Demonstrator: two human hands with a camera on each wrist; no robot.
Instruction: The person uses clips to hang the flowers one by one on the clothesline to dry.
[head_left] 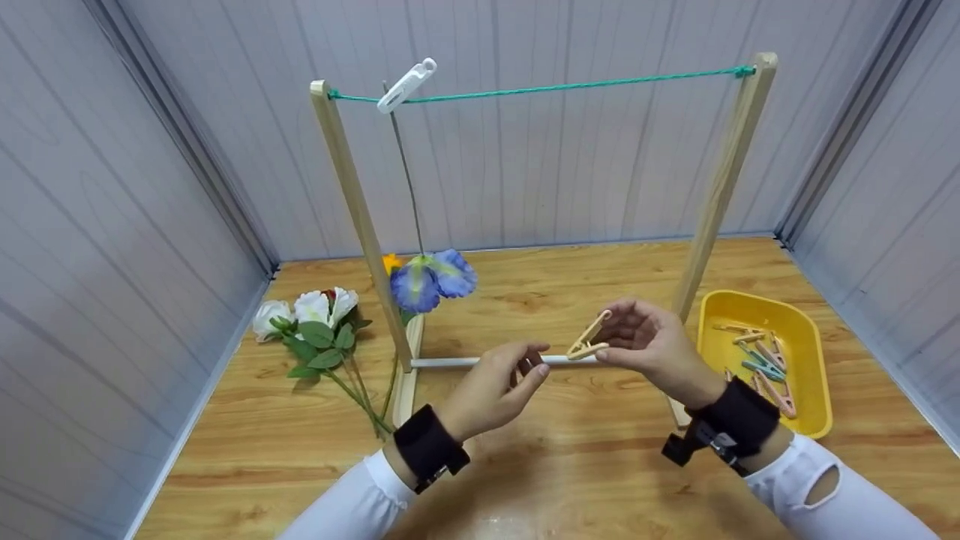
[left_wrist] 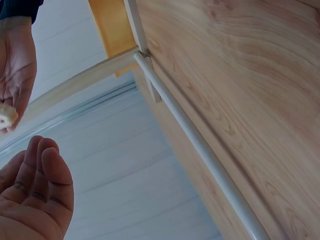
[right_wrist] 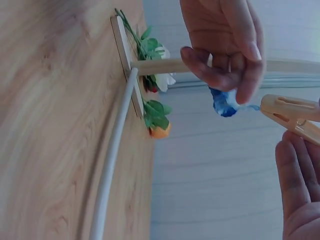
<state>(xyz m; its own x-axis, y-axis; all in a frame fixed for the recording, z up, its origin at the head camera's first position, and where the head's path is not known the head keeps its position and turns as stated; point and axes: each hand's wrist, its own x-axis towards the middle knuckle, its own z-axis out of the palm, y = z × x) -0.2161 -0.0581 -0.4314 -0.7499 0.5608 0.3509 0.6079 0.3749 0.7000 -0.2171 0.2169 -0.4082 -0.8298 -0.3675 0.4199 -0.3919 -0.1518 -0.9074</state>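
My right hand (head_left: 649, 341) pinches a beige peg (head_left: 589, 339) above the rack's white rod (head_left: 480, 361). My left hand (head_left: 495, 386), loosely curled and empty, hovers just beside it.

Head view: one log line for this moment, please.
right hand: pinches beige clothespin | left hand: empty, beside it | blue flower: hanging from line

You are looking down at a light, orange-toned wooden tabletop with visible grain (head_left: 600, 465), evenly lit with a soft glare near its front edge. Pale grey ribbed wall panels (head_left: 525, 165) close it in on three sides, joined at the back corners by grey metal corner strips (head_left: 832, 150).
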